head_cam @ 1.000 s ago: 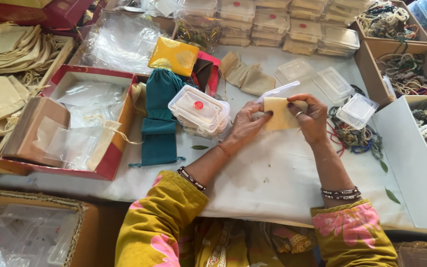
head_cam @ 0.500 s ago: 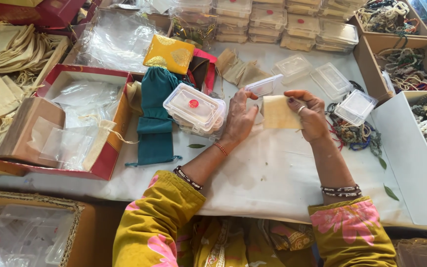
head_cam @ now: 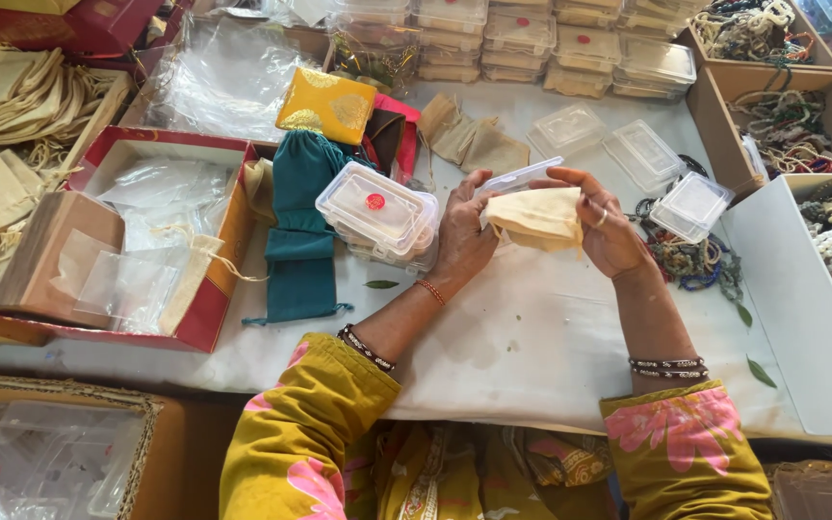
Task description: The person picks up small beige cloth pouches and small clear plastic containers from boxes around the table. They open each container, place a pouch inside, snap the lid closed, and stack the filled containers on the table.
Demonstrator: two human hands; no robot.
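Note:
Both of my hands hold a small cream cloth pouch [head_cam: 538, 217] above the white table cover [head_cam: 522, 337]. My left hand [head_cam: 461, 231] grips the pouch's left end, and a clear plastic box [head_cam: 520, 176] sticks out of the pouch behind the fingers. My right hand [head_cam: 604, 226] pinches the pouch's right side from above. A stack of clear plastic boxes with a red dot on the lid [head_cam: 377, 214] sits just left of my left hand. A teal velvet pouch [head_cam: 299, 231] lies further left.
A red open box [head_cam: 209, 299] with plastic bags sits at left, cream pouches [head_cam: 2, 125] beyond it. Stacked clear boxes [head_cam: 551, 39] line the far edge. Cardboard trays of bead necklaces [head_cam: 782, 125] stand at right, loose beads [head_cam: 690, 260] near my right hand.
The pouch has turned and bunched between my hands, and the clear box now pokes from its top. Both hands shifted slightly apart.

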